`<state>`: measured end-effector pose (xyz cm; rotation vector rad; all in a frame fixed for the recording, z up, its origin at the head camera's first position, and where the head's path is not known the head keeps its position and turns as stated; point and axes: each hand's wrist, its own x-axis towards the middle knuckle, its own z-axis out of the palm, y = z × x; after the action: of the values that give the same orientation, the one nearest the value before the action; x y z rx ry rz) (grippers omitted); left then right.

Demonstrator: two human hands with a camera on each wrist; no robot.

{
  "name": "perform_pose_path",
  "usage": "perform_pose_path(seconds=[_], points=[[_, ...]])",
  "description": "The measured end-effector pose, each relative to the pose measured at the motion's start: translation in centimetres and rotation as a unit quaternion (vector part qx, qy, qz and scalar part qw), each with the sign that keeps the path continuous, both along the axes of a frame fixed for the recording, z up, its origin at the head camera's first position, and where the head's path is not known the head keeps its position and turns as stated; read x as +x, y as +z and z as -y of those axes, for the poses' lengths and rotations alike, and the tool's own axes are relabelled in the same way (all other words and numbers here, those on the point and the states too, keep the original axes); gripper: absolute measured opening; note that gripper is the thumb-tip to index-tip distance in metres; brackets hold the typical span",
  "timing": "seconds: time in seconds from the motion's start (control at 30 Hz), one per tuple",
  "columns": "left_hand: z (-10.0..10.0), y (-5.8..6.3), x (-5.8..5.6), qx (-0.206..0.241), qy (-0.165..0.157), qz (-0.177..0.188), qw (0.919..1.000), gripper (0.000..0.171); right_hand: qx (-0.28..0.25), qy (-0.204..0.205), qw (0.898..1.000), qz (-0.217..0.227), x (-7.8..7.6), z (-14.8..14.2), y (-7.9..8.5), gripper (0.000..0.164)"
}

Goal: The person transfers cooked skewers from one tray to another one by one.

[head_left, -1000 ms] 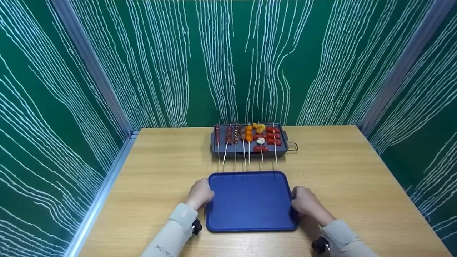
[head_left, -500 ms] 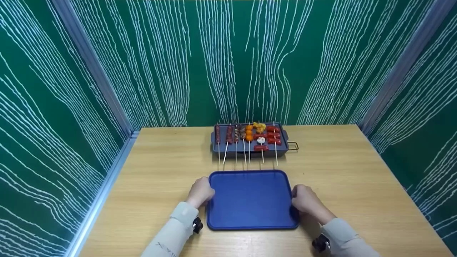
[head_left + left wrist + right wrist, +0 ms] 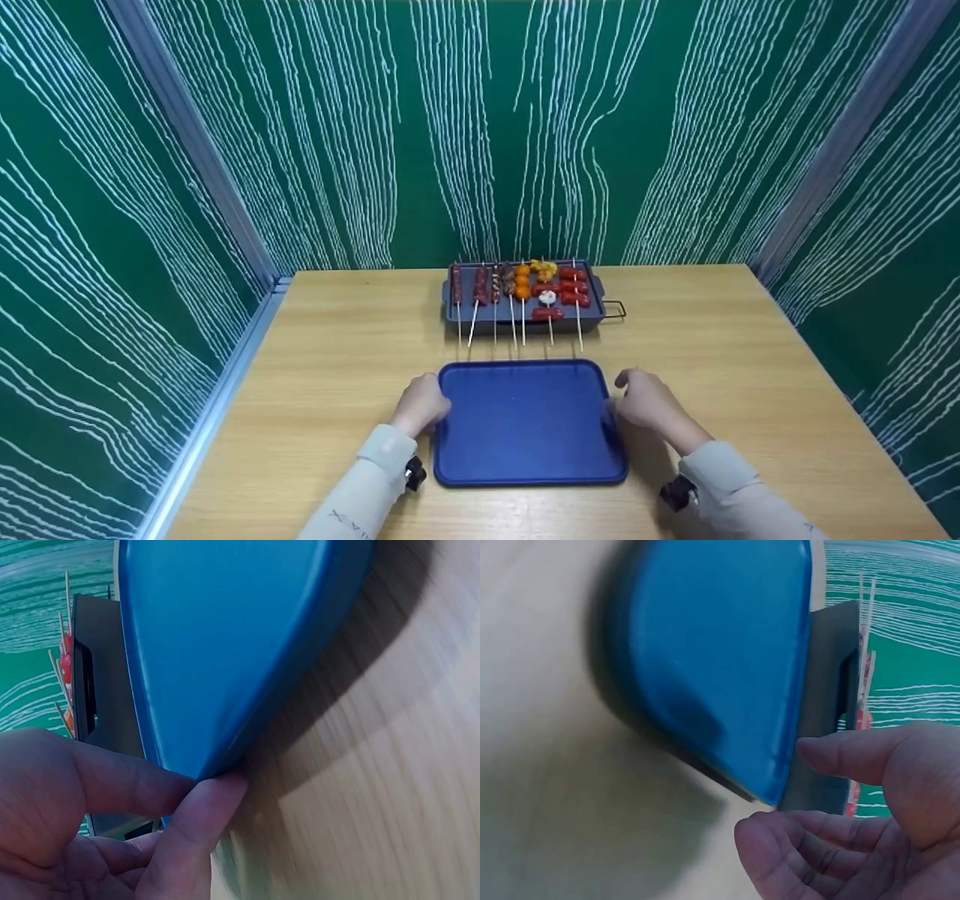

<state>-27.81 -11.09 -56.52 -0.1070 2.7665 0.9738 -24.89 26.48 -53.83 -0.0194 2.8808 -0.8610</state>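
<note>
A blue rectangular tray [image 3: 517, 427] is in front of me, on or just above the wooden table. My left hand [image 3: 421, 403] pinches its left edge; in the left wrist view, thumb and forefinger close on the rim of the tray [image 3: 217, 652]. At the opposite edge my right hand [image 3: 651, 405] is off the tray. The right wrist view shows that hand's thumb [image 3: 847, 751] and fingers [image 3: 780, 844] spread apart, close to the tray's rim, with nothing between them.
Behind the tray stands a dark grill [image 3: 465, 326] with a wire handle [image 3: 616, 308] on its right. Several skewers lie across it, among them one with orange balls [image 3: 523, 282] and one with red pieces [image 3: 575, 286]. Green patterned panels [image 3: 300, 135] border the table [image 3: 352, 322].
My right hand has let go of the tray's right edge, moving slightly outward with its fingers parting. The left hand keeps its grip, and the tray has hardly moved.
</note>
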Motion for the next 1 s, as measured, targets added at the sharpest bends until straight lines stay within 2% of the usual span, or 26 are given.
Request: perform_pose_path(seconds=[0.33,0.53,1.0], points=[[0.3,-0.5,0.1,0.012,-0.008,-0.015,0.9998,0.023,0.016,0.015,1.0,-0.019,-1.2,0.5,3.0,0.047],[0.5,-0.4,-0.4,0.027,-0.005,-0.011,0.9996,0.016,0.008,0.018,1.0,-0.022,-2.1,0.8,4.6,0.048],[1.2,-0.3,-0.8,0.077,-0.015,0.026,0.9966,0.016,-0.051,0.005,0.999,-0.007,-4.4,1.1,6.4,0.055]])
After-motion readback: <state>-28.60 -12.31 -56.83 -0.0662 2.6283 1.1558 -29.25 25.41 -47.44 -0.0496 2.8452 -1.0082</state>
